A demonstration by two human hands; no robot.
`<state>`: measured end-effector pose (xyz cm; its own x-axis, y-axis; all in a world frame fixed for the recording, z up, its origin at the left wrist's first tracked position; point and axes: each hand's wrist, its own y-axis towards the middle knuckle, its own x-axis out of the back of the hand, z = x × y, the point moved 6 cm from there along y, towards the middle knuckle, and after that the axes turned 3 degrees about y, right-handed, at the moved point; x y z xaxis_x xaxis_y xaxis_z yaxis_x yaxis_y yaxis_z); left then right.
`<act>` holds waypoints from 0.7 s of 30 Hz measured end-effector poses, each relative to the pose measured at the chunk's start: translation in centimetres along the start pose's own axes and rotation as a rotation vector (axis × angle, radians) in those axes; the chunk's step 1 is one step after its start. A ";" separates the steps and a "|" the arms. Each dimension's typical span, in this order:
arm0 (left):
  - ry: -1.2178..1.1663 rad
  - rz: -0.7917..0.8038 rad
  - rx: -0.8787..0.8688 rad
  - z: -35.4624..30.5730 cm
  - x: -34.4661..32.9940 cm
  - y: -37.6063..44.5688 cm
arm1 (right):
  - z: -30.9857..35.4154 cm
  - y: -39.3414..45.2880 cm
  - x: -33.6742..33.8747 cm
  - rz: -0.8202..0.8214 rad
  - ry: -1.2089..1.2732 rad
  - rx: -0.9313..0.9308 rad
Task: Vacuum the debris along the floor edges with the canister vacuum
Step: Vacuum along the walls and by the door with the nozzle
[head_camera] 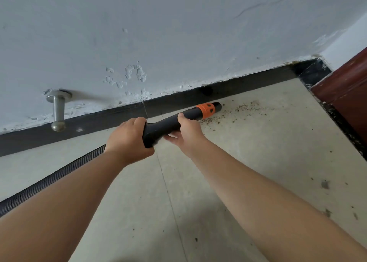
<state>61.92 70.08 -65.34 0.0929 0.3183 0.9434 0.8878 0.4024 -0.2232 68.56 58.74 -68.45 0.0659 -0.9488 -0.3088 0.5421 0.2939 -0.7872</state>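
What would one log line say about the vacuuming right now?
left hand: grips nozzle rear | right hand: holds middle | tip: beside debris | baseboard edge

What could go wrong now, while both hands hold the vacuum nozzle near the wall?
The nozzle tip sits close to the dark baseboard and might scrape it. The debris spreads toward the corner, so some may be pushed away rather than sucked in. The hose trails behind the left hand and could snag on the metal door stopper.

Both forearms are bare to the frame's near edge, with no sleeves showing; the left hand point(127, 140) and right hand point(187, 131) carry no gloves, rings or watch.
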 end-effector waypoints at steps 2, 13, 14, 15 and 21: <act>0.000 0.003 -0.001 -1.4 -0.6 0.6 | 1.1 0.5 1.1 0.005 -0.012 0.018; 0.006 0.030 -0.042 -9.6 -2.2 5.1 | 7.7 3.2 7.2 -0.055 0.000 0.080; 0.006 0.031 -0.044 -10.2 -2.3 5.4 | 8.3 3.3 7.7 -0.061 0.003 0.084; 0.005 0.031 -0.047 -10.9 -2.4 5.7 | 8.8 3.6 8.3 -0.073 -0.002 0.091; -0.032 0.062 -0.071 -15.8 -3.3 7.1 | 11.9 4.7 11.7 -0.152 -0.030 0.160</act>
<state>75.00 58.36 -66.16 0.1356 0.3686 0.9196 0.9105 0.3196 -0.2624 81.89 47.66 -69.42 -0.0032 -0.9845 -0.1755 0.6733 0.1277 -0.7283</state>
